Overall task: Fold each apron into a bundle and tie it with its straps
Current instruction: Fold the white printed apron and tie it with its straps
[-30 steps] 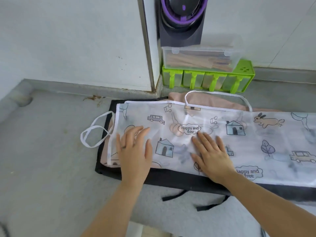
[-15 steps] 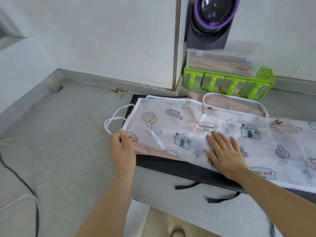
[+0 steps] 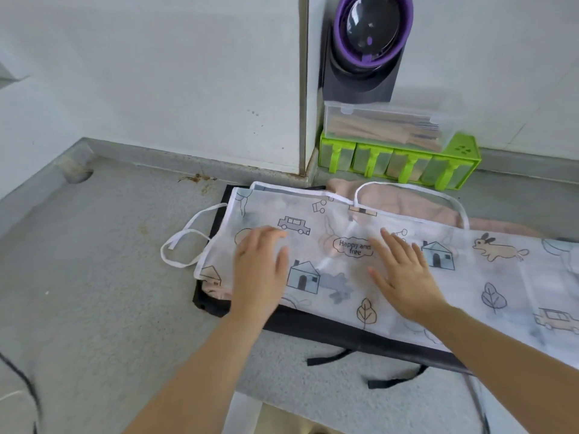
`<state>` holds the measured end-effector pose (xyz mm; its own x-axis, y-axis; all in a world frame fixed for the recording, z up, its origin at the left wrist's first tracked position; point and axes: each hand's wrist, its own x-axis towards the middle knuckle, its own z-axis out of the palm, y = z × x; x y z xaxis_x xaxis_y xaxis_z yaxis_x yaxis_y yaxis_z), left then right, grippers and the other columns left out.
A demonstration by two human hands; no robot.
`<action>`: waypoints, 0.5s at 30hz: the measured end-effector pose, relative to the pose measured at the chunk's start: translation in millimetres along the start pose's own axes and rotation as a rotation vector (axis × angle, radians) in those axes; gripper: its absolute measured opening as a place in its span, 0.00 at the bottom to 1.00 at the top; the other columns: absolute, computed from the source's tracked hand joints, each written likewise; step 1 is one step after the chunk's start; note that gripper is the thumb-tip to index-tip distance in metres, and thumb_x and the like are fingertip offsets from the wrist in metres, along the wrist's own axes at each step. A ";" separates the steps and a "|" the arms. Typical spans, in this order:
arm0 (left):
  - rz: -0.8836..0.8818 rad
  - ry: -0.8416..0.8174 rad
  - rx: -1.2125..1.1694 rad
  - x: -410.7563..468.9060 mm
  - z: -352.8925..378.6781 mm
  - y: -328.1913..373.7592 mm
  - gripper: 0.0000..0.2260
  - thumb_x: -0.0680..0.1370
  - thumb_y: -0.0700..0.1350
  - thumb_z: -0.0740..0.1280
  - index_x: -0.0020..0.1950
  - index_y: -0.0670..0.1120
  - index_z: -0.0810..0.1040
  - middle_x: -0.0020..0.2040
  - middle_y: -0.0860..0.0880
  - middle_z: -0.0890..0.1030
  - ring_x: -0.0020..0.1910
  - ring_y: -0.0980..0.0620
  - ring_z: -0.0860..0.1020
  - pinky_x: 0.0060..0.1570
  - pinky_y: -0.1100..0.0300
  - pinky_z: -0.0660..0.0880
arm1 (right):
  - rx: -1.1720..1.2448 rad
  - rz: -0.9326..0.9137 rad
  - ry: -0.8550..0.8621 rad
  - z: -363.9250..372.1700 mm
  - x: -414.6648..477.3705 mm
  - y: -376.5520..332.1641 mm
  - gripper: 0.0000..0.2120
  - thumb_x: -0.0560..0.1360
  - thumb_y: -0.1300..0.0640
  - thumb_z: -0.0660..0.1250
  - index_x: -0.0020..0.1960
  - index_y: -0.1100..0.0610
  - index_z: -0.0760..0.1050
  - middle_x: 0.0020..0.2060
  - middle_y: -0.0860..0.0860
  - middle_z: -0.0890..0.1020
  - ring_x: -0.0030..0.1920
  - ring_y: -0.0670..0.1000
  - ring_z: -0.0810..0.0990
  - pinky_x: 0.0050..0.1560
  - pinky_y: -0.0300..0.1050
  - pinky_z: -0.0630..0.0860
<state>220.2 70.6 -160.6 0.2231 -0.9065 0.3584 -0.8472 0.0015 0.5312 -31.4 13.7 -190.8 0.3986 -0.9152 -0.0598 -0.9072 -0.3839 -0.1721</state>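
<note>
Head: L hand (image 3: pixel 260 272) back flat on apron (image 3: pixel 470 286).

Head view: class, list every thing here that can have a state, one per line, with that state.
printed apron: spread flat, not bundled
white side strap: loose, untied
black apron: flat at the bottom of the pile
black straps: loose, untied
left hand: open, flat on the printed apron
right hand: open, flat on the printed apron
clear box: lid closed

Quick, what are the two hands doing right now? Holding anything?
Left hand: open, fingers straight, resting flat on the printed apron.
Right hand: open, flat on the same apron, holding nothing.
</note>
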 end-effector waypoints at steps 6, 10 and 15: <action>0.405 -0.351 0.338 15.2 61.2 40.8 0.19 0.76 0.52 0.53 0.60 0.51 0.77 0.63 0.50 0.76 0.66 0.46 0.72 0.63 0.35 0.67 | 0.038 0.187 0.101 -20.6 62.3 37.2 0.24 0.79 0.48 0.58 0.73 0.54 0.62 0.72 0.52 0.65 0.73 0.54 0.58 0.74 0.52 0.49; 0.458 -0.407 0.418 23.1 84.0 53.0 0.20 0.76 0.54 0.52 0.62 0.51 0.77 0.68 0.47 0.74 0.70 0.45 0.70 0.63 0.31 0.64 | 0.096 0.294 -0.046 -24.5 92.4 56.7 0.17 0.79 0.48 0.59 0.66 0.53 0.72 0.64 0.54 0.72 0.66 0.57 0.67 0.68 0.50 0.58; 0.501 -0.415 0.472 28.9 107.5 55.2 0.23 0.77 0.57 0.52 0.66 0.51 0.73 0.72 0.44 0.69 0.73 0.43 0.65 0.64 0.29 0.58 | 0.297 0.379 -0.011 -25.0 100.4 66.9 0.14 0.77 0.58 0.62 0.62 0.58 0.73 0.57 0.57 0.78 0.56 0.60 0.75 0.55 0.51 0.71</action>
<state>128.1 -0.9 -203.4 -0.3563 -0.9285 0.1041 -0.9343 0.3551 -0.0312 -55.5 -107.0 -183.7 0.0499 -0.9819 -0.1825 -0.9116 0.0299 -0.4100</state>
